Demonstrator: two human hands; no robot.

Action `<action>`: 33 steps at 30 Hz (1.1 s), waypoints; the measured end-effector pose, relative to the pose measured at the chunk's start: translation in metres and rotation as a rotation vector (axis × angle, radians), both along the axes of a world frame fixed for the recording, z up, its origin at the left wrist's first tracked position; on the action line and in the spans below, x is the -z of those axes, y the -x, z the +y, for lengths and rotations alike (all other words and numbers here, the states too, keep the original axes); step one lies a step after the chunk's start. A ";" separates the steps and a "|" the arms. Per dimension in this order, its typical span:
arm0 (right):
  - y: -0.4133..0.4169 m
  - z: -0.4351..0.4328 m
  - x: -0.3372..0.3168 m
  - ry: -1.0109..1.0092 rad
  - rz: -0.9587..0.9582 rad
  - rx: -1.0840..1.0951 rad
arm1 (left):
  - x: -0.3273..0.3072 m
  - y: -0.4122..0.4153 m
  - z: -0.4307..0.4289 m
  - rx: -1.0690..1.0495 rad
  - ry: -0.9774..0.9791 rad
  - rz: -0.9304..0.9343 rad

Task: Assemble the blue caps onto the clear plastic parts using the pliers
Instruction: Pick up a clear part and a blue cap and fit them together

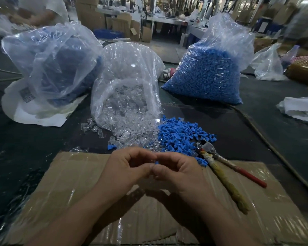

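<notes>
Both hands meet over the cardboard (pixel 75 183), fingertips together. The right hand (pixel 180 174) pinches a blue cap (pixel 156 162) between thumb and forefinger. The left hand (pixel 128 167) pinches a clear part (pixel 152 159) against it, but the fingers hide most of both pieces, so I cannot tell which way either points.

The pliers (pixel 207 149) lie untouched on the cardboard just right of the right hand. Their long axis runs from far-left to near-right, with the head at the edge of the loose cap pile (pixel 176 134). One handle is red, the other wrapped in yellowish tape.

More clear parts (pixel 124 134) spill from the middle bag (pixel 126 77). A full bag of caps (pixel 208 73) stands behind to the right. The left bag (pixel 52 55) carries a QR-style patch (pixel 27 95) — no writing is legible.
</notes>
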State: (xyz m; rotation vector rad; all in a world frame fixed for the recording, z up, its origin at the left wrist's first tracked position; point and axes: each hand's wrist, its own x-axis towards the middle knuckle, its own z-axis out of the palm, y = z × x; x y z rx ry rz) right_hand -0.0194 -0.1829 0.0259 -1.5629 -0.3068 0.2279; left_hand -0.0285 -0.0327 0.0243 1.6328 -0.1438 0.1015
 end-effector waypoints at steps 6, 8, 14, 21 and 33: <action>-0.002 -0.003 0.003 0.069 -0.181 -0.001 | 0.004 -0.004 0.003 0.039 0.240 0.218; -0.003 -0.005 0.004 0.126 -0.269 -0.007 | 0.007 -0.006 0.005 0.054 0.275 0.264; -0.005 -0.008 0.009 0.235 -0.411 0.045 | 0.008 -0.005 0.006 0.115 0.322 0.358; -0.008 -0.010 0.014 0.245 -0.477 0.088 | 0.004 -0.006 0.004 0.132 0.431 0.411; -0.009 -0.010 0.018 0.270 -0.541 0.122 | 0.002 -0.005 0.001 0.122 0.426 0.413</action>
